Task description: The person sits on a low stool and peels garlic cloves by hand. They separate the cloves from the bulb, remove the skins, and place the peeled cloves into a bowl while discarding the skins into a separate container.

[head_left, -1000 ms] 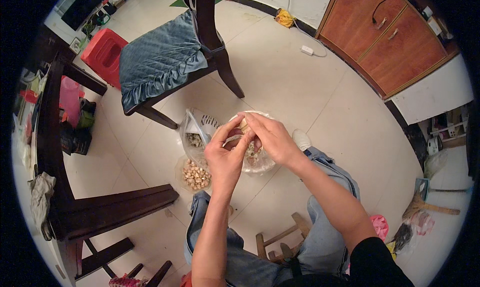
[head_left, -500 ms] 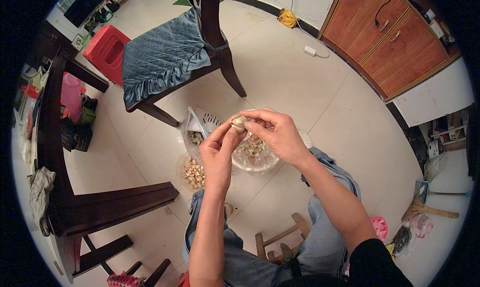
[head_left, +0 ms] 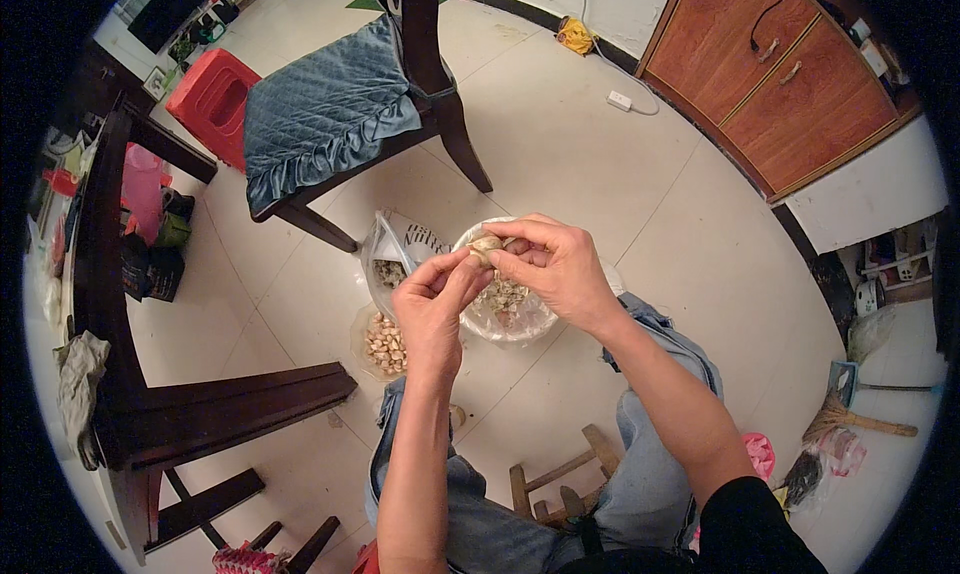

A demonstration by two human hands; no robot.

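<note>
Between the fingertips of my left hand (head_left: 428, 302) and my right hand (head_left: 562, 266) is a piece of garlic (head_left: 486, 245). Both hands are pinched on it, and the fingers partly cover it. Below them stands a white basin lined with clear plastic (head_left: 528, 336), with papery garlic skins (head_left: 503, 296) inside. A shallow bowl (head_left: 359, 342) full of peeled-looking garlic cloves (head_left: 385, 346) sits on the floor by my left wrist. Behind that bowl, a clear plastic bag with dark print (head_left: 372, 242) holds more garlic.
A dark chair with a blue quilted cover (head_left: 330, 109) stands ahead, beside a red plastic stool (head_left: 212, 99). The dark table (head_left: 230, 409) is on my left. A small wooden stool (head_left: 597, 449) shows between my legs. A wooden cabinet (head_left: 770, 84) is at far right.
My fingers have shifted on the garlic, which now looks turned or pulled partly apart. My left hand has moved slightly left, and more of the basin's far rim shows.
</note>
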